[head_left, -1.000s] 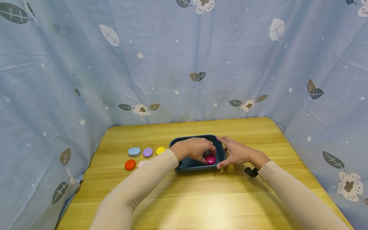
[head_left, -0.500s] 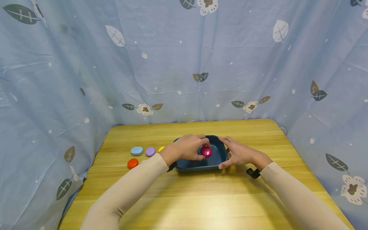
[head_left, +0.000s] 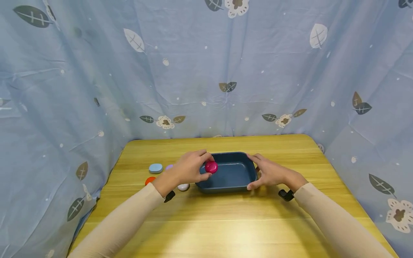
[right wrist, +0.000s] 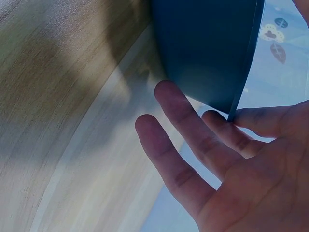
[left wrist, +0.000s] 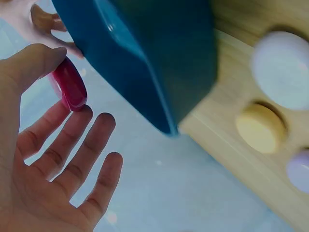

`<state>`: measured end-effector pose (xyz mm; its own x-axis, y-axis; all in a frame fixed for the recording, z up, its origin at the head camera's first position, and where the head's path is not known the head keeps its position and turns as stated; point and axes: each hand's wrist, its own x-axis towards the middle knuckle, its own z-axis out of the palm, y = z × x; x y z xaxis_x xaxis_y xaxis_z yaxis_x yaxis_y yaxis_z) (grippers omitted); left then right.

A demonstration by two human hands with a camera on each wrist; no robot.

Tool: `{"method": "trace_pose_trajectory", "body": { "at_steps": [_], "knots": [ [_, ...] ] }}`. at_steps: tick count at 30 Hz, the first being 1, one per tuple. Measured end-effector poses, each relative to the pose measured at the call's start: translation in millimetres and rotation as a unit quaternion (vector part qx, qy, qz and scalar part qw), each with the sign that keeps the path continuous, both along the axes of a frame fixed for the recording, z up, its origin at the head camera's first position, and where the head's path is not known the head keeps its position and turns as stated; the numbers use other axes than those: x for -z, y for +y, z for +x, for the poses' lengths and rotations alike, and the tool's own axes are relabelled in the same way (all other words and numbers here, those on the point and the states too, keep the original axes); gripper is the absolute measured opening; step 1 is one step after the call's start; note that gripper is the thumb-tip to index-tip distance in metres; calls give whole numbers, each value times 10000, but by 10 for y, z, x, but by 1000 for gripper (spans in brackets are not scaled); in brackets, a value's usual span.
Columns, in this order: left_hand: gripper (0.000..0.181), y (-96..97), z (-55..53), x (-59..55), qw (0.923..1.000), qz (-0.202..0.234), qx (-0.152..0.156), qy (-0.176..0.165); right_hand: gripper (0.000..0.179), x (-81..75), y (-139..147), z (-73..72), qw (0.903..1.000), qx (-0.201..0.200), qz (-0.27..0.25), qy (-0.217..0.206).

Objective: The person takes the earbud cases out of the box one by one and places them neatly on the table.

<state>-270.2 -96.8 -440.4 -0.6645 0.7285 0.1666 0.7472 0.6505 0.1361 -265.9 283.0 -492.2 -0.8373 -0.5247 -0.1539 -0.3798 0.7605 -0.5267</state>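
Note:
My left hand (head_left: 191,166) pinches a glossy magenta disc (head_left: 211,167) between thumb and fingertips, over the left end of a deep, dark blue rectangular dish (head_left: 230,189). In the left wrist view the magenta disc (left wrist: 72,87) is tilted on edge beside the dish's rim, and the other fingers are spread. My right hand (head_left: 271,170) spans the dish's right end, thumb at the near corner and index finger at the far corner. Seen from the right wrist, its lower fingers (right wrist: 181,116) stretch along the outside of the dish's wall (right wrist: 207,48).
Left of the dish lie a light blue oval piece (head_left: 156,168), an orange-red disc (head_left: 150,180) and a white disc (head_left: 183,187). A yellow disc (left wrist: 260,128) and a purple disc (left wrist: 299,170) show in the left wrist view. A patterned curtain (head_left: 193,71) hangs behind the wooden table (head_left: 226,229).
My left hand has lifted the magenta disc from inside the dish's right part and carried it left to the dish's left end. The right hand stays at the dish's right end.

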Motion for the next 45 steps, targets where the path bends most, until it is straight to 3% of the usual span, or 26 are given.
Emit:
{"method": "trace_pose_trajectory", "body": {
  "at_steps": [10,20,29,45],
  "knots": [
    [45,-663,148,84,9954,531,-781,-128,140,2,6,-1,10000,9,-2,17],
    [43,-1349,259,240,9818,845,-1697,-141,138,11,0,6,10000,-2,-15,42],
    [50,-1766,343,367,9685,753,-2364,-220,138,21,13,0,10000,-3,-58,46],
    [51,-2434,360,607,9518,628,-2934,-630,139,9,14,-1,10000,-30,-50,68]
  ]
}}
